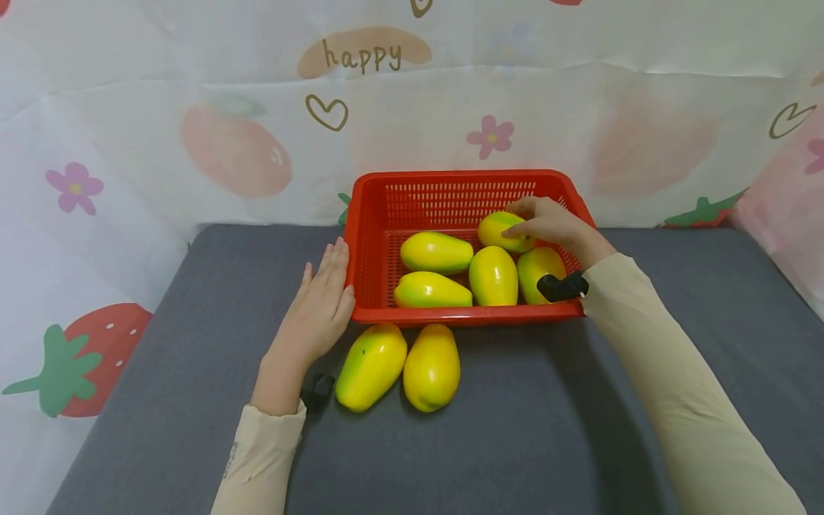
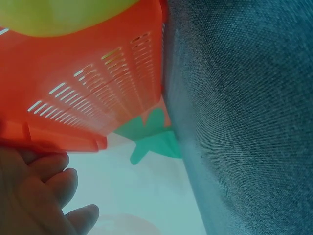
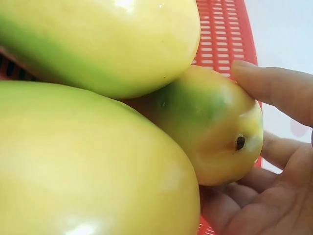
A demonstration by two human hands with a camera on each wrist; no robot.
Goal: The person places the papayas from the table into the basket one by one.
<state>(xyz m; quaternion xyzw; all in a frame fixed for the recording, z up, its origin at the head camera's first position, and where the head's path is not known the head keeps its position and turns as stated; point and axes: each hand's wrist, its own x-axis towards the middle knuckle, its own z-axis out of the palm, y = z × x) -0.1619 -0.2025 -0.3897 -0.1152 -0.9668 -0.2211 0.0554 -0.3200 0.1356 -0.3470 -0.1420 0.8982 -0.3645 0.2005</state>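
Note:
A red plastic basket (image 1: 463, 315) with slotted walls holds several yellow-green mangoes. My right hand (image 1: 556, 225) reaches over its right side and grips the mango (image 1: 498, 230) at the back; in the right wrist view, thumb and fingers lie on opposite sides of that mango (image 3: 215, 132), whose dark stem spot faces the camera. My left hand (image 1: 315, 307) rests along the basket's left side with extended fingers. Seen from the left wrist, those fingers (image 2: 61, 183) are right at the basket's rim.
Two more mangoes, one on the left (image 1: 371, 368) and one on the right (image 1: 432, 368), lie on the grey cloth (image 1: 489, 450) in front of the basket. Behind stands a white printed curtain (image 1: 399, 129), close to the basket's back.

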